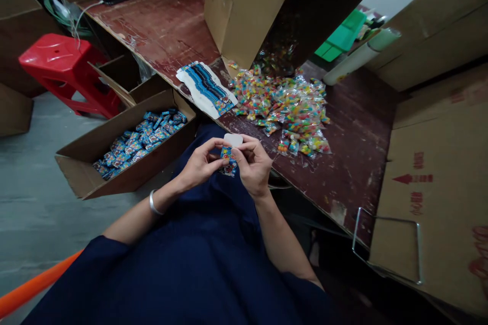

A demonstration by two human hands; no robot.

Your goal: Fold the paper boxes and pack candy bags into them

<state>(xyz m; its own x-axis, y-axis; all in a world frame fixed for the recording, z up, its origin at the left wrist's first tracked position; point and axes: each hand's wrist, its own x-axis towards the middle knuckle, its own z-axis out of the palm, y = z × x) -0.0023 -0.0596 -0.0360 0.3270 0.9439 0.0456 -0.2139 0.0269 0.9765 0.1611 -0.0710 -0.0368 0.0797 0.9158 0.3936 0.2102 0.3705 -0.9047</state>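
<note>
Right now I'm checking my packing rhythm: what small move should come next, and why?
Probably drop the small blue packet into the open box at your left. Both the left hand and right hand pinch it, and matching blue packets already fill that box.

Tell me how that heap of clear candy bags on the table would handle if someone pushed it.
The heap of candy bags would probably slide and spread rather than move as one: the bags lie loose, overlapping. Their glossy clear film looks slippery, so they likely slip over each other. Each bag looks small and floppy, likely light, and unlikely to roll on the table.
</note>
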